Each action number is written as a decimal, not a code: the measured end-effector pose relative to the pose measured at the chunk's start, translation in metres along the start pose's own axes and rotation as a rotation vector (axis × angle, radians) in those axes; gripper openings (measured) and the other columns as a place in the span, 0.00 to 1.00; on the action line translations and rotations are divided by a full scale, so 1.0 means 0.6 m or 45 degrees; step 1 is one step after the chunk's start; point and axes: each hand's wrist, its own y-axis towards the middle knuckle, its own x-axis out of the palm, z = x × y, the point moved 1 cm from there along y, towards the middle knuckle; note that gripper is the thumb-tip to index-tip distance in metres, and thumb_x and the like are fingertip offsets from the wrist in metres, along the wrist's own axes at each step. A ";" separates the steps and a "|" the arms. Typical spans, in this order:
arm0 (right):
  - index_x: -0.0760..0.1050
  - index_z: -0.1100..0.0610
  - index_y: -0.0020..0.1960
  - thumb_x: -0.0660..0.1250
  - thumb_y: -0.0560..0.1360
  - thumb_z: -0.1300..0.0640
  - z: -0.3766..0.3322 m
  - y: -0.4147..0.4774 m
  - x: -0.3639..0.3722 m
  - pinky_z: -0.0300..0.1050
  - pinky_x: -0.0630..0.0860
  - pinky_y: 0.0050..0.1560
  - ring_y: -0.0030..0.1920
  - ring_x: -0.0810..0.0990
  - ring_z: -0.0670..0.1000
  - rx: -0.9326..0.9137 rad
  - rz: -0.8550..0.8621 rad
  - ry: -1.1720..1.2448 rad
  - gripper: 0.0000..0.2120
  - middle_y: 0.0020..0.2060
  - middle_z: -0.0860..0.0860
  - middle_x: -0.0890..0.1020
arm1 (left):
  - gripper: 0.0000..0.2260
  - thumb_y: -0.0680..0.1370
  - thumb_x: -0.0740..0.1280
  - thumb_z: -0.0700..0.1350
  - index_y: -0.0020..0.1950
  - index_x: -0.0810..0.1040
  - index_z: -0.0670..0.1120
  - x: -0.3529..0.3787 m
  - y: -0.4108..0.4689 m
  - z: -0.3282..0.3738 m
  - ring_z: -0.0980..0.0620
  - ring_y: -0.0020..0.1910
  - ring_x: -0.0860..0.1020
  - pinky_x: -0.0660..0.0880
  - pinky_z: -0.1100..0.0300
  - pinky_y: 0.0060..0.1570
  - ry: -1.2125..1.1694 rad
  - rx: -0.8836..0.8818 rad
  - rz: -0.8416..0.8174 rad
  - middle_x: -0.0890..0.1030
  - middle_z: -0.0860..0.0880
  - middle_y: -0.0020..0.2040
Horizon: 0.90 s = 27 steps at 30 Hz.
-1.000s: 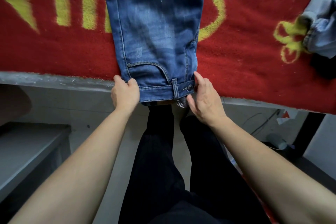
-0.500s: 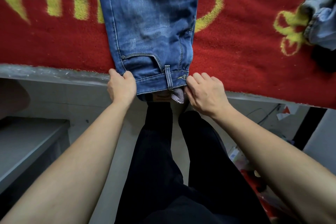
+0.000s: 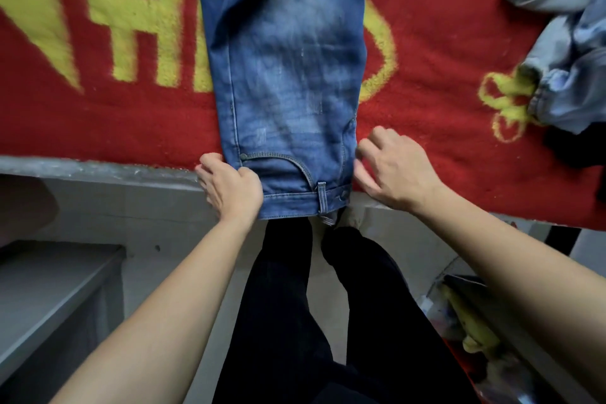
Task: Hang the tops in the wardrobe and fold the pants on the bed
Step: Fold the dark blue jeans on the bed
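Note:
A pair of blue jeans (image 3: 288,75) lies lengthwise on the red blanket (image 3: 114,128) with yellow lettering that covers the bed. The waistband hangs just over the bed's near edge. My left hand (image 3: 229,190) grips the waistband's left corner, thumb on top of the denim. Just to the right of the jeans, my right hand (image 3: 393,170) hovers beside the fly edge with loosely curled fingers and holds nothing.
A crumpled pale blue denim garment (image 3: 570,52) lies at the bed's right, with a dark garment (image 3: 570,147) below it. The grey bed frame (image 3: 98,170) runs across the view. A grey step (image 3: 49,289) stands at left and floor clutter (image 3: 475,338) at bottom right.
My right hand let go of the waistband's right corner and moved up and to the right, off the jeans. The left hand keeps its grip on the left corner.

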 end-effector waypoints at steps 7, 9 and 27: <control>0.56 0.60 0.80 0.56 0.82 0.41 0.010 0.164 -0.056 0.60 0.55 0.77 0.80 0.52 0.64 -0.054 0.268 -0.141 0.34 0.79 0.65 0.52 | 0.26 0.80 0.58 0.48 0.79 0.61 0.49 -0.028 0.075 0.131 0.40 0.79 0.52 0.56 0.42 0.74 0.502 1.208 0.173 0.53 0.40 0.80; 0.49 0.56 0.82 0.54 0.81 0.37 0.016 0.204 -0.051 0.59 0.50 0.79 0.81 0.46 0.61 -0.021 0.059 -0.171 0.37 0.81 0.60 0.47 | 0.26 0.82 0.54 0.53 0.80 0.56 0.50 -0.034 0.127 0.164 0.44 0.80 0.48 0.54 0.40 0.75 0.767 1.240 0.076 0.52 0.43 0.81; 0.76 0.53 0.40 0.66 0.70 0.28 0.120 0.376 -0.145 0.50 0.76 0.51 0.52 0.83 0.60 0.755 -0.221 0.933 0.27 0.43 0.54 0.83 | 0.22 0.78 0.65 0.52 0.65 0.66 0.39 -0.046 0.242 0.318 0.35 0.65 0.69 0.69 0.44 0.59 0.233 0.179 0.081 0.73 0.37 0.66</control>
